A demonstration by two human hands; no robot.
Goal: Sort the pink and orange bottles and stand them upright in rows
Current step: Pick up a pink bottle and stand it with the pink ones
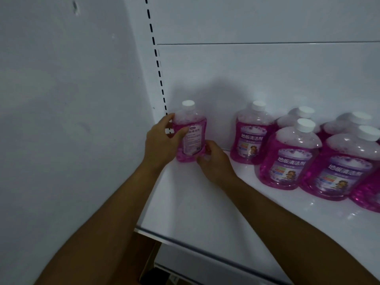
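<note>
A pink bottle point(190, 132) with a white cap stands upright in the back left corner of the white shelf point(197, 204), its back label facing me. My left hand point(162, 140) grips its left side, thumb across the front. My right hand point(211, 159) holds its lower right side near the base. Several more pink bottles point(287, 159) with white caps stand upright in rows to the right, front labels toward me. No orange bottle is in view.
A white wall point(61, 120) closes off the left side. A slotted upright point(157, 58) runs up the shelf's back corner. The shelf's front edge point(205, 249) lies near my forearms, with a lower shelf beneath it.
</note>
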